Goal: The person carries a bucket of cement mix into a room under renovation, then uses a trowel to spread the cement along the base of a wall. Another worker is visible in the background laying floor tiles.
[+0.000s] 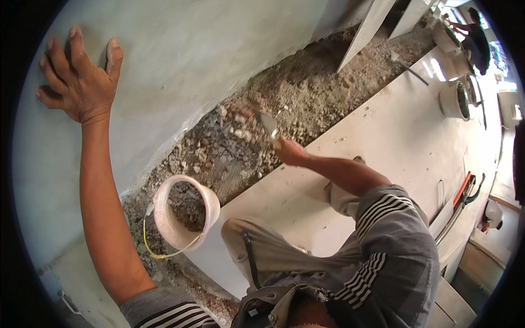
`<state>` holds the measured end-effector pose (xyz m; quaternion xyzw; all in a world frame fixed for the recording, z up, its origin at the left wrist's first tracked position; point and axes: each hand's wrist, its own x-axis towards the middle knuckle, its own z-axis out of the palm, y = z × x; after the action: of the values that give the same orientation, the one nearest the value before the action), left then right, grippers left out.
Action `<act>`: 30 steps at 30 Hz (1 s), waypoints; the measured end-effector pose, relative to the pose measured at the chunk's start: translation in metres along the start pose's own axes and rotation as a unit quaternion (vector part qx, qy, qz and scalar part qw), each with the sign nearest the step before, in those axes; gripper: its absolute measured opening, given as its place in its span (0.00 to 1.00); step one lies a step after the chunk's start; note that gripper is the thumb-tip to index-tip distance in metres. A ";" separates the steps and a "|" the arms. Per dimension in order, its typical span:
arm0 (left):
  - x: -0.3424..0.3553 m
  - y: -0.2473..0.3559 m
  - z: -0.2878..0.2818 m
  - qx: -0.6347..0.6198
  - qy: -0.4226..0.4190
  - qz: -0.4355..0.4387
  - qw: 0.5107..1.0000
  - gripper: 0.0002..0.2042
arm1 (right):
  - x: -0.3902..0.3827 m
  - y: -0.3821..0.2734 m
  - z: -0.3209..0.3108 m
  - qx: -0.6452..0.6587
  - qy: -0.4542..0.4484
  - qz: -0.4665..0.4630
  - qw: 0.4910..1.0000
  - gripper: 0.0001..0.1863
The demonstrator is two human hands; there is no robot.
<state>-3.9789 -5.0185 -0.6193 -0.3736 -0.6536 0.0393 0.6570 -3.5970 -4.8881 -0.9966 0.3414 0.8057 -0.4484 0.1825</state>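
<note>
My left hand [82,82] rests against the pale grey-green wall [180,60], its fingers spread and holding nothing. In my right hand [291,152] is the handle of a trowel [267,122]; its metal blade meets the loose rubble [235,131] along the foot of the wall. Blade edges look a little blurred. A white bucket [210,203] with a yellow handle stands nearer to me, below the trowel. Grey rubble or mortar lies inside it.
White panels [365,33] stand upright across the rubble strip at the far end. Beside the strip runs a pale slab [377,131] carrying another tool [413,72], several buckets [453,100] and an orange-and-black tool [465,188]. Another person [477,41] is at the far right.
</note>
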 end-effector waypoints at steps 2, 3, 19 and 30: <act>-0.001 -0.001 0.000 0.004 -0.005 -0.007 1.000 0.31 | 0.002 0.018 -0.003 -0.045 -0.013 -0.036 0.998 0.24; 0.000 -0.001 -0.001 0.008 -0.009 -0.006 1.000 0.31 | 0.013 0.023 -0.006 -0.068 0.049 -0.053 0.995 0.22; -0.004 -0.002 -0.001 0.039 -0.028 0.003 0.999 0.30 | 0.038 0.051 -0.073 0.091 0.256 0.080 0.959 0.22; -0.006 -0.005 0.004 0.057 -0.009 0.014 0.998 0.31 | -0.009 0.038 0.008 0.153 0.069 0.069 0.983 0.21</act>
<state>-3.9854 -5.0237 -0.6221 -0.3443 -0.6509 0.0892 0.6707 -3.5634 -4.8845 -1.0185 0.4505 0.7128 -0.5277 0.1026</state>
